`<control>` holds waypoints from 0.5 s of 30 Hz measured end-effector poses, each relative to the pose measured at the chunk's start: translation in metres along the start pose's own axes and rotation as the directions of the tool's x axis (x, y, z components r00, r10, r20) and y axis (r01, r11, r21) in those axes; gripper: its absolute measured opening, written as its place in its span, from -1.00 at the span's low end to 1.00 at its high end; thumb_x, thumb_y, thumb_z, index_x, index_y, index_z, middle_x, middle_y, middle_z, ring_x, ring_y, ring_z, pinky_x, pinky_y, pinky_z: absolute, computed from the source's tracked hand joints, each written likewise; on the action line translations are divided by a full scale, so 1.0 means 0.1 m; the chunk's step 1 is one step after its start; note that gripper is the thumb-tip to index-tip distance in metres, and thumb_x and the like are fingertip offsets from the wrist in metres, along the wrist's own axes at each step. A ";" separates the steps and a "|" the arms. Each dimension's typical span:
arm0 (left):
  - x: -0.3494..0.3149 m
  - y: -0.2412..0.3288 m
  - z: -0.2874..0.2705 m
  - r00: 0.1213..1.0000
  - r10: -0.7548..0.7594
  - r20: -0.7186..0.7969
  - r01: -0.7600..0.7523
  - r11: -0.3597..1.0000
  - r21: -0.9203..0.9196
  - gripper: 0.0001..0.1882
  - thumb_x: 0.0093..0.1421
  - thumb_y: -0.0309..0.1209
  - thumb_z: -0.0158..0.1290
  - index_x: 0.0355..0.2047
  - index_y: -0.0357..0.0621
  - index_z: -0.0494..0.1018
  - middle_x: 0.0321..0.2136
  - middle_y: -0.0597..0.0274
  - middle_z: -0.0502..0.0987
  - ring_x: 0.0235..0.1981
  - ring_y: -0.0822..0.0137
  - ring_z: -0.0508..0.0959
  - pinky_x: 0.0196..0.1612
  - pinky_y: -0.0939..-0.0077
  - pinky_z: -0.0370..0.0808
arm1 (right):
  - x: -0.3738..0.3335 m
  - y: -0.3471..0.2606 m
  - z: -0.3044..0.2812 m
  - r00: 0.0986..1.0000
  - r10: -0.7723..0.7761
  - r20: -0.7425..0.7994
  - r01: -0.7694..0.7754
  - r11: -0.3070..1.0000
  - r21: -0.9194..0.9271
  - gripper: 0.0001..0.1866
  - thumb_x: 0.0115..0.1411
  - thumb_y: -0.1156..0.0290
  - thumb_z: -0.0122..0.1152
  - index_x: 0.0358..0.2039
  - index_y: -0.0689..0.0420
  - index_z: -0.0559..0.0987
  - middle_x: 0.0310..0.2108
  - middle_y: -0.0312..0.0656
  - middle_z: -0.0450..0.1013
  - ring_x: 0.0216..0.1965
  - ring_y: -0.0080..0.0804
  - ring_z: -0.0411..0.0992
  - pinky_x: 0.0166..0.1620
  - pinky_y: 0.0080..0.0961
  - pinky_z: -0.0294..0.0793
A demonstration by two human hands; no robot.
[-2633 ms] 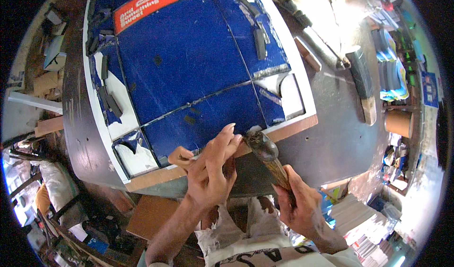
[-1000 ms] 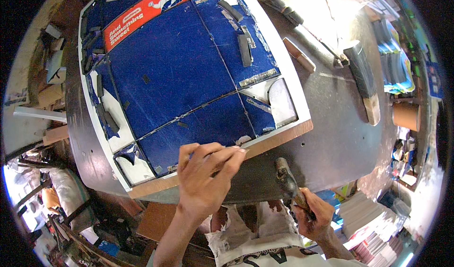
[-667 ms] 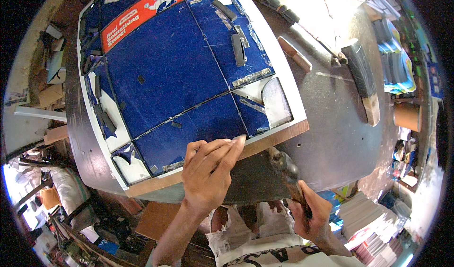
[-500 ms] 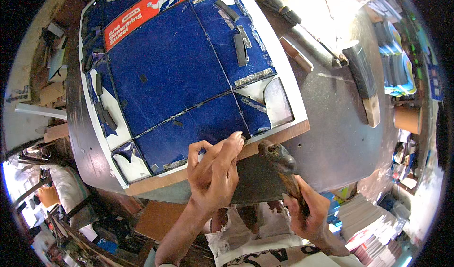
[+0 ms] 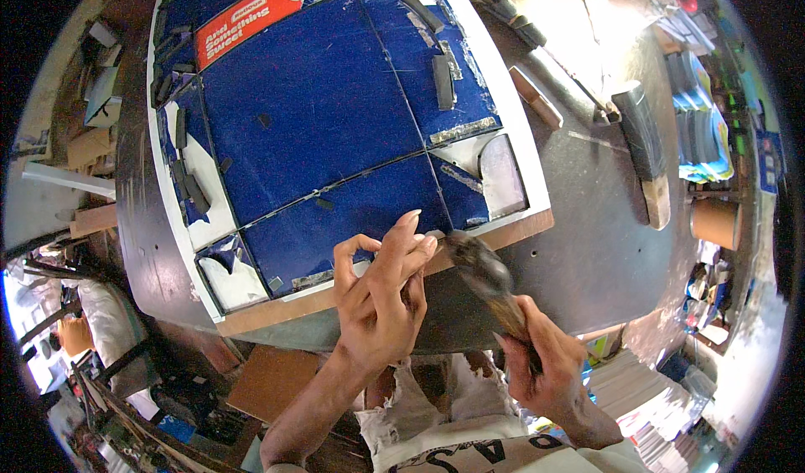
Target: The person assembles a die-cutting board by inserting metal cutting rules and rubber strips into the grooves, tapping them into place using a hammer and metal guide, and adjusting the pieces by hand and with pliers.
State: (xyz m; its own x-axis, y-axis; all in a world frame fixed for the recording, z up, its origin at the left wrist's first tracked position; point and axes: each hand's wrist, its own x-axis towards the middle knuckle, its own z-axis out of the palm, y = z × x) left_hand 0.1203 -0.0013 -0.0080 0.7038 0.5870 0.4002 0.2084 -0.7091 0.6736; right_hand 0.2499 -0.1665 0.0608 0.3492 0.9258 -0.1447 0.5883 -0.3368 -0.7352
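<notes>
A large blue dummy cutting-die-like board (image 5: 293, 129), with white margins, a red printed panel and thin dark lines set across it, lies before me. My left hand (image 5: 377, 301) is at its front edge. Its thumb and forefinger are pinched together by the edge; anything between them is too small to make out. In my right hand (image 5: 547, 351), the fingers wrap round the wooden handle of a hammer (image 5: 485, 265). The dark hammer head is at the board's front edge, just right of my left fingertips. Short dark foam strips (image 5: 444, 81) lie along the board's sides.
The board rests on a dark table (image 5: 587, 213). To its right lie a brown block (image 5: 535, 97), a long dark rod-like tool (image 5: 570, 75) and a black-wrapped tool with a wooden end (image 5: 644, 150). Paper stacks (image 5: 633, 397) stand at lower right.
The hammer head has moved left and up, closer to my left fingertips. My left hand keeps its pinch at the board's edge. The view has shifted slightly.
</notes>
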 end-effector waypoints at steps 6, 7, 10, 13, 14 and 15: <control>0.00 -0.02 0.07 0.998 0.019 -0.067 -0.022 0.999 -0.039 -0.39 0.02 -0.70 0.17 0.12 -0.32 0.28 -0.10 0.14 0.61 -0.17 0.39 0.63 -0.11 0.28 0.29 | -0.02 0.03 0.01 0.998 0.056 0.004 -0.056 0.998 -0.018 -0.51 0.22 0.50 0.16 0.13 0.35 0.29 -0.30 0.00 0.49 -0.49 -0.28 0.51 -0.45 -0.40 0.50; -0.01 -0.01 0.08 0.997 -0.003 -0.081 0.002 1.000 -0.016 -0.39 0.03 -0.69 0.17 0.13 -0.32 0.28 -0.10 0.16 0.61 -0.17 0.39 0.63 -0.11 0.28 0.29 | -0.02 0.02 0.01 0.999 0.043 -0.027 -0.044 0.999 -0.017 -0.51 0.21 0.51 0.16 0.12 0.37 0.29 -0.28 0.02 0.50 -0.46 -0.25 0.54 -0.42 -0.37 0.52; -0.04 0.01 0.11 0.994 -0.041 -0.106 0.041 0.999 0.000 -0.39 0.05 -0.69 0.16 0.14 -0.32 0.26 -0.08 0.19 0.60 -0.17 0.39 0.63 -0.09 0.27 0.29 | -0.11 -0.04 0.00 0.995 0.004 -0.102 -0.004 1.000 0.000 -0.52 0.21 0.51 0.15 0.11 0.39 0.30 -0.26 0.05 0.51 -0.42 -0.19 0.57 -0.40 -0.34 0.53; -0.01 0.05 0.03 0.994 -0.073 -0.084 0.069 0.996 -0.049 -0.39 0.07 -0.68 0.16 0.15 -0.33 0.24 -0.07 0.19 0.59 -0.14 0.39 0.62 -0.06 0.26 0.27 | -0.16 0.05 0.08 0.978 -0.094 -0.187 0.089 0.995 -0.036 -0.54 0.22 0.53 0.12 0.11 0.38 0.31 -0.27 0.08 0.50 -0.41 -0.12 0.56 -0.39 -0.34 0.54; 0.01 0.05 0.00 0.995 -0.086 -0.052 0.081 0.993 -0.087 -0.39 0.08 -0.67 0.16 0.15 -0.34 0.24 -0.06 0.19 0.59 -0.13 0.40 0.62 -0.04 0.26 0.26 | -0.05 0.05 0.11 0.990 -0.056 -0.133 0.054 0.998 -0.017 -0.53 0.22 0.52 0.13 0.11 0.37 0.31 -0.27 0.10 0.50 -0.41 -0.12 0.56 -0.38 -0.35 0.54; 0.00 0.05 0.01 0.995 -0.084 -0.055 0.079 0.993 -0.089 -0.39 0.08 -0.67 0.16 0.15 -0.34 0.24 -0.06 0.19 0.59 -0.13 0.40 0.62 -0.04 0.26 0.26 | 0.02 0.05 0.12 0.997 -0.017 -0.077 0.017 1.000 0.000 -0.53 0.21 0.52 0.13 0.12 0.37 0.31 -0.27 0.11 0.50 -0.41 -0.11 0.56 -0.36 -0.36 0.55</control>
State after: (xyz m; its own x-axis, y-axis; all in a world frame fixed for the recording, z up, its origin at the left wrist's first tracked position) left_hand 0.1221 -0.0054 -0.0050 0.6456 0.6649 0.3756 0.2023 -0.6231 0.7555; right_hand 0.2444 -0.1646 0.0488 0.3940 0.9156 -0.0808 0.5939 -0.3207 -0.7379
